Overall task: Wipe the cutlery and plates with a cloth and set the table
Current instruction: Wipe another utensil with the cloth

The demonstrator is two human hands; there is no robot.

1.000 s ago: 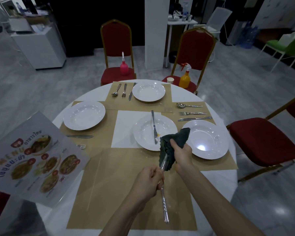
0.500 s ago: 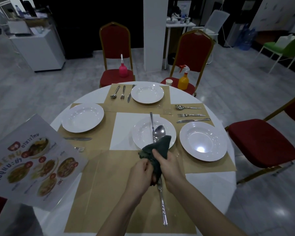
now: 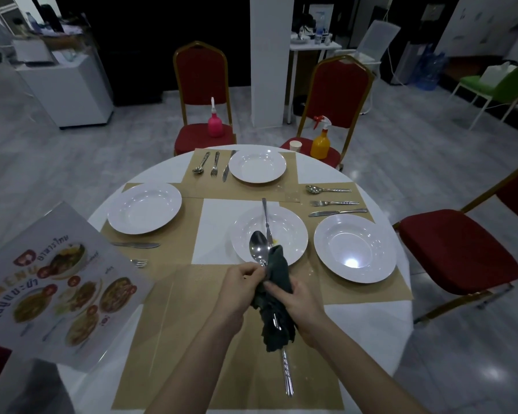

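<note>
On round table (image 3: 368,318), tan placemats (image 3: 168,354), white plates (image 3: 144,207)

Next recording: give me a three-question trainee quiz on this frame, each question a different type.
1. True or false: the dark green cloth is wrapped round the handle of the long steel spoon.
2. Which hand grips the cloth? A left hand B right hand
3. Fill in: a steel knife lies across the ____ white plate.

Key: 1 true; 2 B; 3 middle.
</note>
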